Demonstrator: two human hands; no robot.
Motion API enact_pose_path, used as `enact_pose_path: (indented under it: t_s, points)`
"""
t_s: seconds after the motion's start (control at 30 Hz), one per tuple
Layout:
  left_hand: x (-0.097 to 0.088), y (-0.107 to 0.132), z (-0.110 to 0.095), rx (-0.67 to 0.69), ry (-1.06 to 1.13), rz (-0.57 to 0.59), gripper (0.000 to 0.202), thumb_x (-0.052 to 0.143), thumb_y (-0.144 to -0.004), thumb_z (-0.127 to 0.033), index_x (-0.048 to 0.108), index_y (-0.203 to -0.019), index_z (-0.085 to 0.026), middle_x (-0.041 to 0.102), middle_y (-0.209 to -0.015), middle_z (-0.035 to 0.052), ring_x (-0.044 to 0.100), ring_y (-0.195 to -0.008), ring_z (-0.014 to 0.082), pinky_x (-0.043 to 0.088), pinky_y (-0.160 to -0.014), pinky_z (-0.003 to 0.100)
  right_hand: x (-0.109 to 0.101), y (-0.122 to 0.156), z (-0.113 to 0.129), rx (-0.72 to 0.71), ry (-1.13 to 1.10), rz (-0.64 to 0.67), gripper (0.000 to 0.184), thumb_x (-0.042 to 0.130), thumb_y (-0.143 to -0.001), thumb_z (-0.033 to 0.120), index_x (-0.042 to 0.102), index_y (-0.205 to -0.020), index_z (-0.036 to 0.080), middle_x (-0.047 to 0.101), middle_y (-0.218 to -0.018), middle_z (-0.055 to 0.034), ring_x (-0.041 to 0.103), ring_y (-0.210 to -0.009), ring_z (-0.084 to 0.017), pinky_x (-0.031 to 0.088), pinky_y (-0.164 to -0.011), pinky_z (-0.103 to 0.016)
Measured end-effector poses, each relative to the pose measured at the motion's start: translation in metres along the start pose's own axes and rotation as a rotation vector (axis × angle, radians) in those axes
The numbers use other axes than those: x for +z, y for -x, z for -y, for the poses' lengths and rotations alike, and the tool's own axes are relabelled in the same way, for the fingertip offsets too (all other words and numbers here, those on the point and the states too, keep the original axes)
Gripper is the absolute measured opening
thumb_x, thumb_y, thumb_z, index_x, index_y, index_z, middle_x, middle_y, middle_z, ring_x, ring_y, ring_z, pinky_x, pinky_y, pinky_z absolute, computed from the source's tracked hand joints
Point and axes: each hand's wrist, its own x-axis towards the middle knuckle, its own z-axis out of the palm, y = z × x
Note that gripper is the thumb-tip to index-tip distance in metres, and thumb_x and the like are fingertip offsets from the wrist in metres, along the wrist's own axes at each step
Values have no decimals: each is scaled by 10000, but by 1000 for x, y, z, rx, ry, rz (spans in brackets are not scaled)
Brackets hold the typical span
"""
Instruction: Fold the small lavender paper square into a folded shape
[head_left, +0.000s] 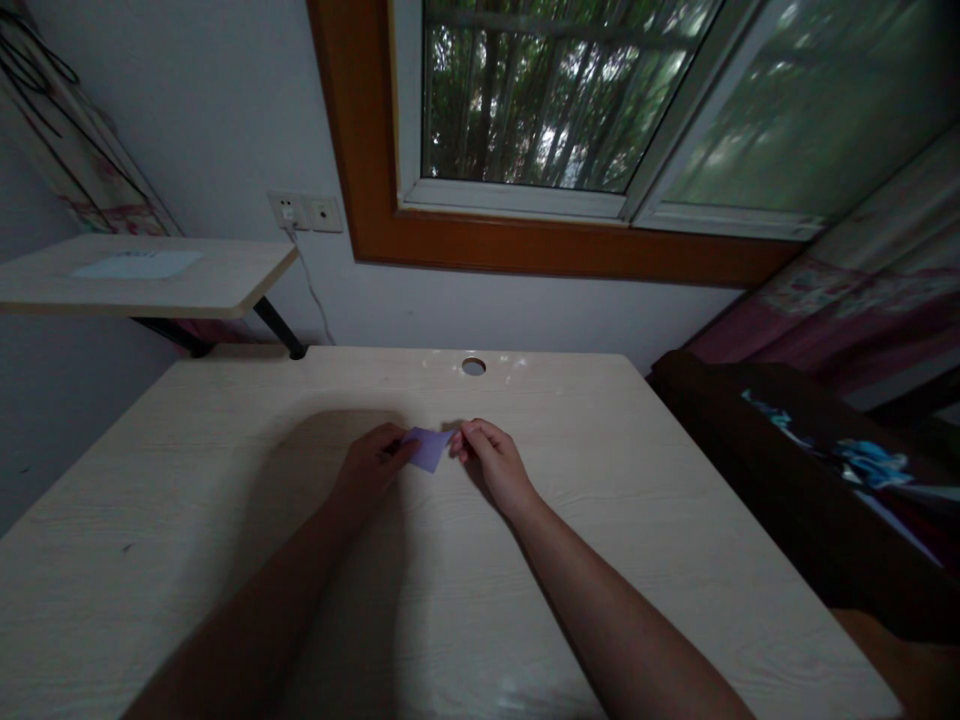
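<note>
A small piece of purple paper [428, 450] is held between my two hands, just above the pale wood-grain desk [480, 600]. My left hand [373, 460] pinches its left side, with the thumb lying over the paper. At its upper right corner, which narrows to a point, the fingertips of my right hand [491, 455] are closed in a pinch. Whether the paper is folded I cannot tell. Both forearms reach in from the bottom of the view.
A raised shelf [255, 270] with a paper sheet [137, 264] stands at the desk's back left. A round cable hole [474, 367] lies near the back edge. Behind are a wall socket [306, 212] and a window [540, 110]. Dark brown furniture [787, 480] adjoins the right side.
</note>
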Motion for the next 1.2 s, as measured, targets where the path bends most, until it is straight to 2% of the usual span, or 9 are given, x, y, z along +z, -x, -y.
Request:
enact_pose_path:
  t_s: [0.07,0.17,0.33,0.5,0.57,0.7,0.9,1.03,1.2]
  points:
    - [0,0,2,-14,-7,-17,235,618,-862,-406,684,-807,-188,641,-742,-4,563,-666,134,432,-641,236,0,1,-1,-8,23,19,372,600,-893,510,670,-735,180,635,-716,-25,532,-623,-127,432,-622,-260]
    - [0,0,1,-34,-11,-20,252,614,-856,-424,692,-836,-185,660,-761,2,574,-674,140,432,-642,238,1,4,-1,-9,168,122,413,576,-910,517,673,-707,170,637,-688,-31,552,-638,-136,438,-642,-263]
    - [-1,2,-7,-62,-16,-3,238,592,-858,-395,708,-874,-188,691,-795,9,605,-715,154,446,-671,244,1,6,-2,-67,436,187,323,653,-866,465,695,-733,174,635,-688,-7,528,-608,-121,398,-599,-240]
    - [0,2,-9,-89,-19,-42,251,616,-829,-408,702,-919,-190,692,-794,9,610,-703,159,456,-672,254,-1,3,-9,-98,459,203,294,637,-878,442,700,-766,177,653,-723,-11,531,-618,-122,403,-602,-235]
    - [1,2,-7,-101,35,-51,307,630,-823,-403,674,-1042,-191,675,-784,0,607,-693,153,458,-670,255,-2,3,-10,-90,465,215,283,625,-889,427,707,-793,175,664,-727,-15,523,-606,-120,399,-593,-236]
    - [3,2,-5,-90,179,-15,516,628,-839,-376,516,-1306,-188,591,-695,-45,548,-615,124,426,-608,238,-4,4,-7,-93,484,276,312,587,-917,416,697,-752,175,659,-695,-16,513,-588,-122,391,-585,-242]
    - [0,4,-7,-102,177,68,509,656,-823,-409,557,-1283,-215,628,-785,-19,536,-622,119,393,-572,226,-4,6,-3,-160,523,411,308,611,-907,411,687,-711,185,653,-716,-14,535,-620,-127,401,-596,-240]
    - [-1,3,-3,-132,212,19,504,652,-823,-415,572,-1270,-198,574,-720,-32,502,-588,117,381,-549,222,-3,6,-3,-109,458,368,328,617,-898,439,688,-705,184,661,-709,-14,558,-624,-132,410,-610,-246]
    - [-1,3,-1,-138,295,-2,501,639,-843,-393,536,-1291,-193,565,-695,-42,506,-577,109,384,-546,215,-3,4,-4,13,290,219,321,648,-864,474,679,-753,175,672,-683,-21,584,-617,-139,438,-631,-261]
